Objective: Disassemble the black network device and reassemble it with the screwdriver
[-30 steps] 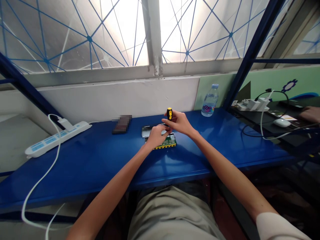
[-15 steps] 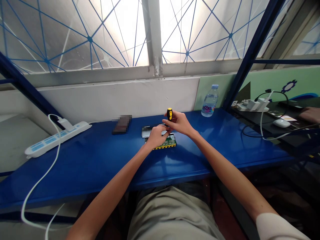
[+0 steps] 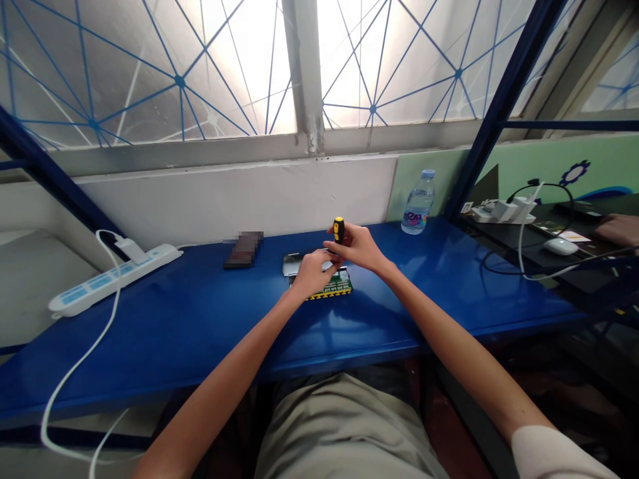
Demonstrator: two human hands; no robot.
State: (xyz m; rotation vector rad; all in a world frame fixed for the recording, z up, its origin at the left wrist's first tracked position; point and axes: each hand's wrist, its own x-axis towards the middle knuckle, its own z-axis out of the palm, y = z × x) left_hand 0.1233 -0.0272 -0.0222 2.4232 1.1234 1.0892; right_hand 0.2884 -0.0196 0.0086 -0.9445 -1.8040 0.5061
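A black-and-yellow screwdriver (image 3: pixel 339 231) stands upright, its handle gripped by the fingers of my right hand (image 3: pixel 359 246). Just below it, my left hand (image 3: pixel 314 271) has its fingertips drawn together near the lower end of the screwdriver; what they pinch is hidden. Under my left hand lies a small open case (image 3: pixel 340 284) with a green inside and a yellow-and-black front edge, several small pieces set in rows in it. Its pale, shiny lid (image 3: pixel 291 263) is folded back behind, partly covered by my left hand.
On the blue table (image 3: pixel 214 332) are a pixelated dark flat object (image 3: pixel 244 250), a white power strip (image 3: pixel 114 276) with a white cable at left, and a water bottle (image 3: pixel 418 203) at back right. The dark desk at right bears chargers, cables, a white mouse (image 3: pixel 560 246) and another person's hand (image 3: pixel 619 229).
Both hands and the screwdriver hold nearly the same place. The handle looks turned slightly, its yellow marking now showing differently. The view has shifted very slightly.
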